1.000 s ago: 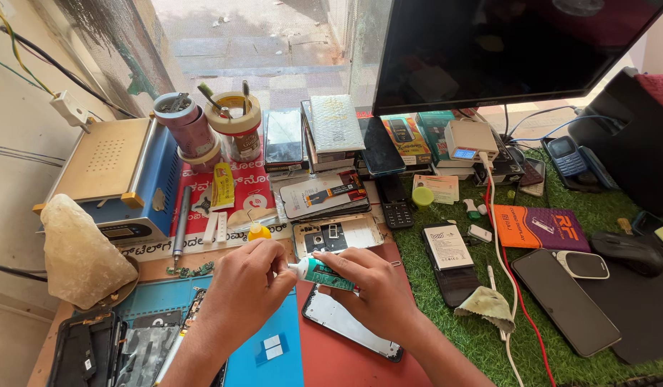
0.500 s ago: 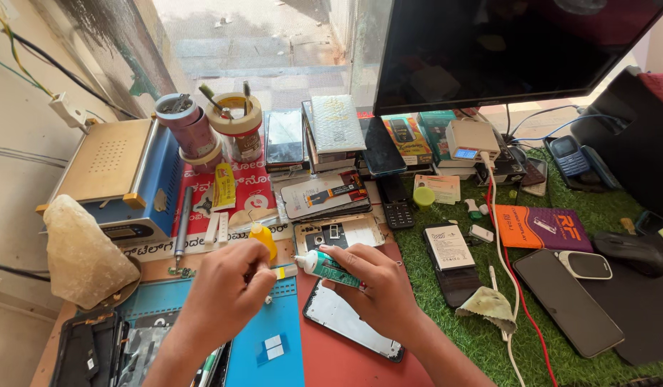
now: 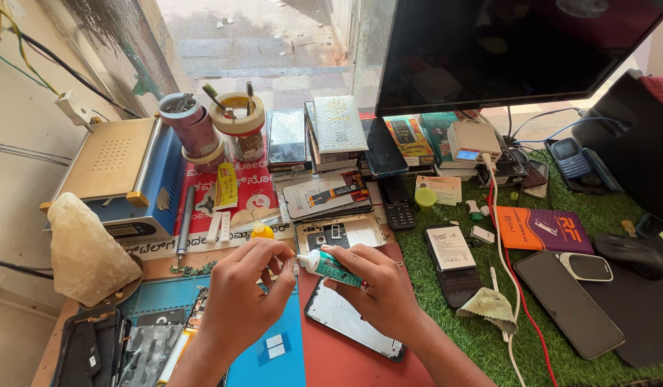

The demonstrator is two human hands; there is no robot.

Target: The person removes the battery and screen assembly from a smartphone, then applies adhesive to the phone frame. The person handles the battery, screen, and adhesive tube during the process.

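My right hand (image 3: 378, 290) grips a small teal and white glue tube (image 3: 325, 265), nozzle pointing left. My left hand (image 3: 249, 290) has its fingertips pinched at the tube's tip, on what looks like its cap. Both hands hover over a phone part with a pale face (image 3: 349, 319) lying on the red mat (image 3: 331, 358). A phone back frame (image 3: 338, 233) lies just beyond the hands, with a yellow-capped bottle (image 3: 262, 231) to its left.
A blue and tan machine (image 3: 123, 179) and a pale rock lump (image 3: 84, 251) stand at left. Tape rolls, stacked phones and boxes line the back under a dark monitor (image 3: 503, 50). Phones, a battery (image 3: 450, 247), cloth and cables lie on green turf at right.
My left hand went out to the left near the yellow-capped bottle, then came back to the tube's nozzle. The right hand kept hold of the tube and barely moved.
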